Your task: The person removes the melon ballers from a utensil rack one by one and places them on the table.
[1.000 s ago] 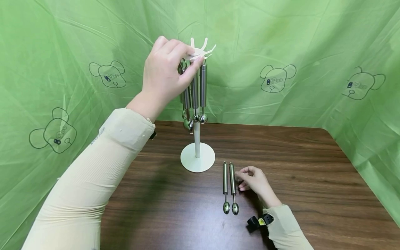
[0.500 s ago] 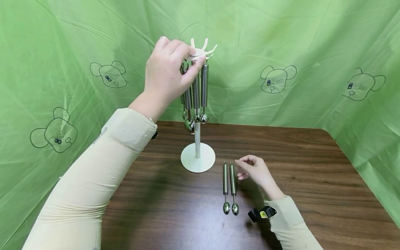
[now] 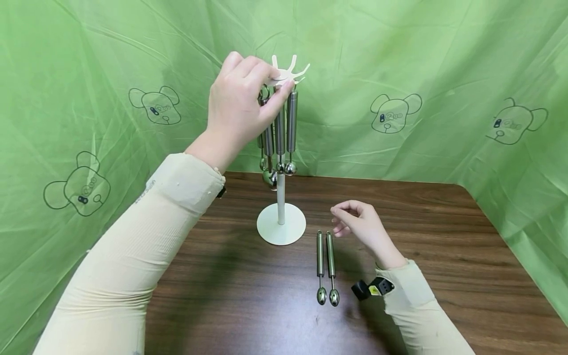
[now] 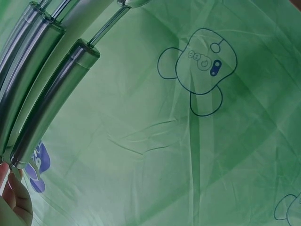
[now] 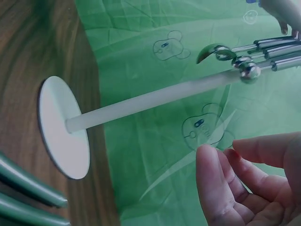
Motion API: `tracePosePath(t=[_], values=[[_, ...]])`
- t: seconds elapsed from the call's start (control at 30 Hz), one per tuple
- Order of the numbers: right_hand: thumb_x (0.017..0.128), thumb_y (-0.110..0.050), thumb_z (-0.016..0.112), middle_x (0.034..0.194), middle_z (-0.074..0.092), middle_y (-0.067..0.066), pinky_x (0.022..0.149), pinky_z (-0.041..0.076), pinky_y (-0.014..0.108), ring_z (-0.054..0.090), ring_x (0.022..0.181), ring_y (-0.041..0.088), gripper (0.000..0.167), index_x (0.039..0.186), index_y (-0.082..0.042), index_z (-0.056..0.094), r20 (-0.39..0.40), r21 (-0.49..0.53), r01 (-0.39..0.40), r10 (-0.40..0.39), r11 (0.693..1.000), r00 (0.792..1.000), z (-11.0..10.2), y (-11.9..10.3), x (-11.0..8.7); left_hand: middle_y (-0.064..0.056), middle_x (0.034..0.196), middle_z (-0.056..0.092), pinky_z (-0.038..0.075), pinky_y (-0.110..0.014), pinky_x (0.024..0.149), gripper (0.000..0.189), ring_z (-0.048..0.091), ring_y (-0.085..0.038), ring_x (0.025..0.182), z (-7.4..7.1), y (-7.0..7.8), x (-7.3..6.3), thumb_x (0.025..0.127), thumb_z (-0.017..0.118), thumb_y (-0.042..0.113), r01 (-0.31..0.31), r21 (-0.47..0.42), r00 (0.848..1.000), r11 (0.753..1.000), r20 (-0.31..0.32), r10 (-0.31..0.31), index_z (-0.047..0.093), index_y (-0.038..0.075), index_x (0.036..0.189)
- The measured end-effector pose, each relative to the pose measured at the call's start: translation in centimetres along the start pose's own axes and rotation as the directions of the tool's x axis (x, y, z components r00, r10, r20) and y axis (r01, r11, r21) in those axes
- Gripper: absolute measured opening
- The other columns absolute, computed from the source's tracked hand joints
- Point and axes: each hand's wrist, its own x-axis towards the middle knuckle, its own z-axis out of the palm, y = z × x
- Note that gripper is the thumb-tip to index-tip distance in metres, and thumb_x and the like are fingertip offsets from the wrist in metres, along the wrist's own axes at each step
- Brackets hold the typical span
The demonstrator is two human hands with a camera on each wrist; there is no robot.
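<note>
High at the centre of the head view, my left hand (image 3: pixel 237 101) pinches the top of a white hanging stand (image 3: pixel 281 199) with thumb and fingers. Several steel scoops (image 3: pixel 291 123) with round shiny heads hang from its arms, partly behind that hand. The left wrist view shows their handles (image 4: pixel 54 103) close up, fingertips by the handle ends. My right hand (image 3: pixel 366 229) hovers over the table just beyond two more steel scoops (image 3: pixel 330 256). In the right wrist view its fingers (image 5: pixel 214 174) are loosely bent, with nothing between them.
The stand's round white base (image 3: pixel 270 229) rests on a dark wooden table (image 3: pixel 421 222). A green curtain (image 3: pixel 337 59) with bear-face drawings surrounds the table at the back and sides. A black wrist device (image 3: pixel 372 288) sits on the right sleeve.
My right hand has moved up and away from beside the two table scoops, toward the stand's base. My left hand keeps its hold on the stand's top, almost still.
</note>
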Motion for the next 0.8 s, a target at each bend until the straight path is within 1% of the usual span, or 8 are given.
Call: tracePosePath(t=[0.2,0.3,0.4,0.53,0.63,0.7,0.8], values=[[0.097,-0.014,0.061,0.083,0.066,0.007,0.066,0.062,0.035,0.069,0.064,0.013,0.033,0.119,0.012,0.056,-0.01,0.017,0.05,-0.05,0.999,0.999,-0.1,-1.6,0.5,-0.008,0.099,0.073,0.048,-0.038,0.074,0.039,0.052,-0.03,0.089,0.1,0.1,0.0,0.096,0.059,0.041,0.004,0.012,1.0,1.0,-0.002,-0.004,0.07,0.003,0.097],[0.097,-0.013,0.062,0.084,0.066,0.01,0.066,0.062,0.035,0.07,0.066,0.016,0.032,0.119,0.01,0.057,-0.018,0.025,0.081,-0.081,0.996,0.997,0.0,-2.2,0.8,-0.008,0.099,0.073,0.049,-0.038,0.074,0.04,0.052,-0.03,0.089,0.1,0.1,0.0,0.096,0.06,0.042,0.003,0.014,1.0,1.0,-0.008,-0.003,0.07,0.003,0.096],[0.097,-0.014,0.062,0.084,0.066,0.009,0.067,0.062,0.035,0.071,0.067,0.018,0.031,0.118,0.009,0.058,-0.016,0.029,0.108,-0.107,0.994,0.994,0.4,-2.8,1.2,-0.008,0.099,0.073,0.049,-0.039,0.072,0.041,0.051,-0.03,0.088,0.2,0.2,0.1,0.095,0.061,0.043,0.007,0.018,1.0,1.0,-0.015,-0.007,0.07,0.003,0.096],[0.097,-0.013,0.062,0.087,0.066,0.015,0.068,0.062,0.035,0.07,0.067,0.017,0.031,0.118,0.01,0.059,-0.014,0.018,0.146,-0.146,0.989,0.989,1.1,-3.9,1.7,-0.008,0.1,0.073,0.051,-0.038,0.068,0.042,0.051,-0.03,0.088,0.2,0.2,0.0,0.095,0.062,0.044,0.014,0.031,1.0,0.999,-0.017,-0.014,0.069,0.003,0.096],[0.097,-0.011,0.061,0.088,0.066,0.02,0.069,0.062,0.035,0.07,0.067,0.016,0.029,0.116,0.01,0.06,-0.027,0.009,0.177,-0.176,0.984,0.984,1.6,-4.8,2.1,-0.008,0.1,0.073,0.051,-0.038,0.067,0.042,0.051,-0.03,0.088,0.1,0.2,0.1,0.095,0.061,0.045,0.014,0.037,1.0,0.999,-0.01,-0.014,0.069,0.003,0.096],[0.097,-0.011,0.061,0.088,0.067,0.018,0.07,0.062,0.035,0.07,0.068,0.016,0.027,0.115,0.009,0.061,-0.039,0.01,0.194,-0.193,0.981,0.98,1.8,-5.4,2.3,-0.008,0.1,0.073,0.051,-0.038,0.067,0.042,0.051,-0.03,0.088,0.1,0.2,0.1,0.095,0.061,0.044,0.011,0.043,1.0,0.999,-0.004,-0.011,0.069,0.004,0.097],[0.097,-0.011,0.062,0.088,0.068,0.008,0.074,0.062,0.035,0.071,0.072,0.016,0.027,0.116,0.008,0.062,-0.055,0.02,0.216,-0.215,0.976,0.975,2.1,-6.3,2.6,-0.008,0.1,0.073,0.05,-0.038,0.067,0.041,0.051,-0.03,0.088,0.0,0.2,0.1,0.095,0.06,0.044,0.011,0.053,1.0,0.999,0.002,-0.011,0.069,0.004,0.097]])
